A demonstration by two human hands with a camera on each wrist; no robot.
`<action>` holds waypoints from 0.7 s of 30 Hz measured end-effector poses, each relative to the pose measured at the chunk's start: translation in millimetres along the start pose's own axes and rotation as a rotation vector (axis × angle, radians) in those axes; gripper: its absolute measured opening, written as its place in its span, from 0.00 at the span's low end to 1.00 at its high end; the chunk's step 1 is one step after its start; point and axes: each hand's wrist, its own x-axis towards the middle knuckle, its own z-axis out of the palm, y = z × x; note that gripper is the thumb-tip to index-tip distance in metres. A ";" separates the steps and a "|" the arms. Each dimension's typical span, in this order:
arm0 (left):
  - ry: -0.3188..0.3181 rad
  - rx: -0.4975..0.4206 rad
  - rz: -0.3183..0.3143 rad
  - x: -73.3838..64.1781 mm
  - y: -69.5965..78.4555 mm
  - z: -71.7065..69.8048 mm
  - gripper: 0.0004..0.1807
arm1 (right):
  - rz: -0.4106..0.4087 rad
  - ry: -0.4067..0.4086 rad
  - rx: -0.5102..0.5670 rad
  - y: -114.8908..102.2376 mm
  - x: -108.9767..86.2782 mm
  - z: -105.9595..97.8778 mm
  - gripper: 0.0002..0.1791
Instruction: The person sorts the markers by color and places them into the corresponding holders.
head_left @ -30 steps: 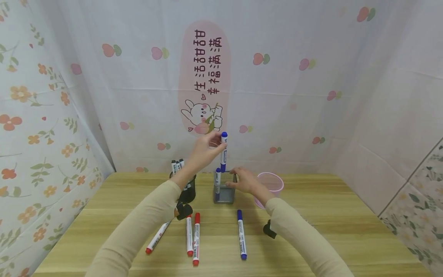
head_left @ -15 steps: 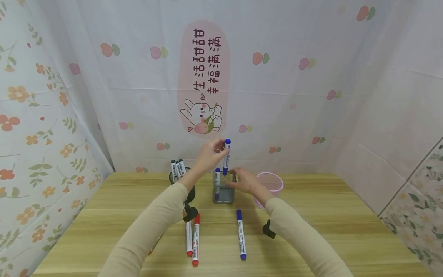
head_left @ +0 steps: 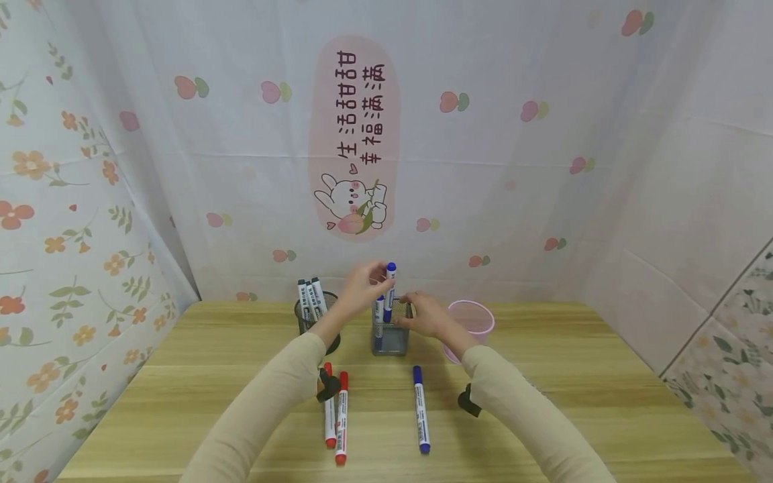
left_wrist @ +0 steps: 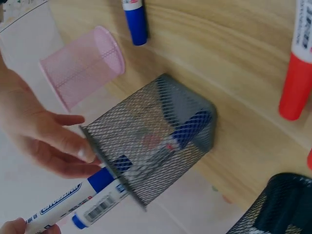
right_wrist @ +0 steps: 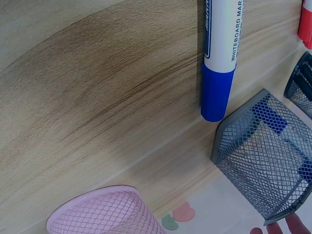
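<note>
Pinching white-barrelled marker with blue ends (head_left: 389, 298) in left hand (head_left: 362, 290), near the top; held close to upright, with lower blue end just inside mouth of grey square mesh holder (left_wrist: 131, 117). Can't tell if touching the inner wall. Holding that holder by its right side at the rim with right hand (head_left: 425, 315).

Right beside the grip, standing in the holder: second blue-ended white marker (left_wrist: 100, 208), leaning, top sticking out over the rim, taking up part of the opening.

In front of the holder, flat on wood-grain table (head_left: 580, 382): blue-capped white marker (head_left: 421, 409). Left of that, also flat: two white markers with red ends (head_left: 341, 419), one partly covered by black wrist device (head_left: 329, 386).

Near holder's left: black mesh cup (left_wrist: 278, 209) with black-capped white markers (head_left: 311, 295), partly behind left forearm. To the right: pink mesh cup (left_wrist: 83, 68), partly behind right wrist. At the back: white printed curtain (head_left: 513, 201).
</note>
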 end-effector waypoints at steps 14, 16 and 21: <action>-0.024 0.051 -0.028 -14.1 -13.8 11.6 0.13 | 0.018 -0.015 -0.012 0.5 -0.7 0.2 0.27; -0.025 0.075 -0.025 -14.9 -14.6 12.3 0.13 | 0.020 -0.016 -0.012 0.3 -0.8 0.1 0.27; -0.031 0.196 0.002 -17.0 -16.4 13.9 0.17 | 0.021 -0.011 -0.010 0.2 -1.0 0.3 0.26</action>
